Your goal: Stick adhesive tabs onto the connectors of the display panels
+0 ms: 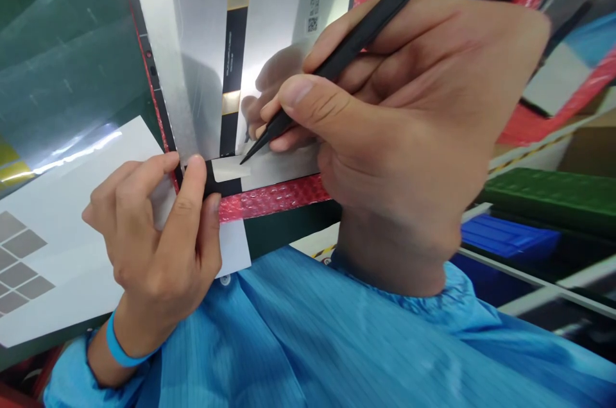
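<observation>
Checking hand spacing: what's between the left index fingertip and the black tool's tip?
In the head view, from left hand to black tool: a sliver of black strip, then the pale sticker.
</observation>
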Demonstrator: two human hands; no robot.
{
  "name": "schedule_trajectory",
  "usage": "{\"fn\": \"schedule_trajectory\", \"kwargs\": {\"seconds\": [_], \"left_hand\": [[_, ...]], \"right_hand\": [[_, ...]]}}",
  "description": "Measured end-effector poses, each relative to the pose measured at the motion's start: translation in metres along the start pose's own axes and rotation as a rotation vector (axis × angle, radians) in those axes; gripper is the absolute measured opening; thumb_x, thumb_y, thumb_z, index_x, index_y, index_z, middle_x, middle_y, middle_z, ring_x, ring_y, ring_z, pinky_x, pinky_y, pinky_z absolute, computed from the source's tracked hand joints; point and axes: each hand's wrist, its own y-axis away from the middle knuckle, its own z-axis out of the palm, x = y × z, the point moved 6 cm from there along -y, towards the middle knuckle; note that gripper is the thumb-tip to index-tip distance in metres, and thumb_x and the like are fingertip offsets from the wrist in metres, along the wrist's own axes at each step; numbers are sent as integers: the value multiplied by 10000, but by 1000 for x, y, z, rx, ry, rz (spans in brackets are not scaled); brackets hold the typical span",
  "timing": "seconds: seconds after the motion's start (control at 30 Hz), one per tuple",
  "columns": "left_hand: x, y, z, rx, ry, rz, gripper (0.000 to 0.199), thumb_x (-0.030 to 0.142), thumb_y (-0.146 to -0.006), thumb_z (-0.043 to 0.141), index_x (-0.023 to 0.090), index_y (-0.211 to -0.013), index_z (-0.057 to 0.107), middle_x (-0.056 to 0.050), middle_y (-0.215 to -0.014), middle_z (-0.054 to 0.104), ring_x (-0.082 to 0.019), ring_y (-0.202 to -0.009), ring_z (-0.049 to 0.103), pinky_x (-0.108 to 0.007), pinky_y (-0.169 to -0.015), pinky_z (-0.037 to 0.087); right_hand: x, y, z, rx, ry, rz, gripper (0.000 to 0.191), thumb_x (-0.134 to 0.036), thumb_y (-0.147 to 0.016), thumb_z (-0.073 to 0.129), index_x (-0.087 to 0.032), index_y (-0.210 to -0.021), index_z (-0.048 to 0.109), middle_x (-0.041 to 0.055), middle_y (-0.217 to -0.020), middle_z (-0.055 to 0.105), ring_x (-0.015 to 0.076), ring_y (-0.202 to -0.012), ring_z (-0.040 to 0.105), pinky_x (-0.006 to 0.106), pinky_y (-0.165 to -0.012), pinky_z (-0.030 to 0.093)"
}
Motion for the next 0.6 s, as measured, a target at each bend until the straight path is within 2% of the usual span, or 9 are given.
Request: {"fn": "schedule_trajectory", "kwargs": {"seconds": [0.13, 0.27, 0.37, 0.6], "left_hand": [[1, 0, 0, 15, 0, 12, 419, 140, -880, 788, 71, -1293, 761, -267, -1267, 720, -440, -1180, 691, -613, -990, 512], [1, 1, -1, 6, -5, -5, 394, 160, -913, 750, 145, -1307, 750, -232, -1307, 716, -425, -1214, 681, -622, -1009, 509], [1, 1, -1, -1, -3, -20, 391, 158, -927, 721, 194, -1316, 739, -200, -1329, 714, -411, -1238, 676, -619, -1025, 501], [1, 1, -1, -2, 5, -39, 391, 172, -934, 710, 214, -1322, 733, -180, -1335, 711, -398, -1250, 669, -613, -1046, 493]], "right_hand": [[0, 0, 0, -12, -9, -12, 180, -192, -920, 817, -329, -850, 724, -22, -820, 770, 230, -789, 787, 321, -579, 669], [1, -1, -1, -21, 12, -24, 174, -284, -919, 855, -326, -841, 705, -36, -801, 746, 227, -784, 784, 322, -563, 666], [1, -1, -1, -22, 10, -25, 166, -267, -933, 839, -316, -846, 706, -33, -799, 734, 227, -797, 785, 326, -574, 667], [-1, 0, 0, -15, 17, -16, 186, -285, -915, 863, -326, -828, 704, -28, -804, 733, 225, -782, 768, 331, -577, 661]]}}
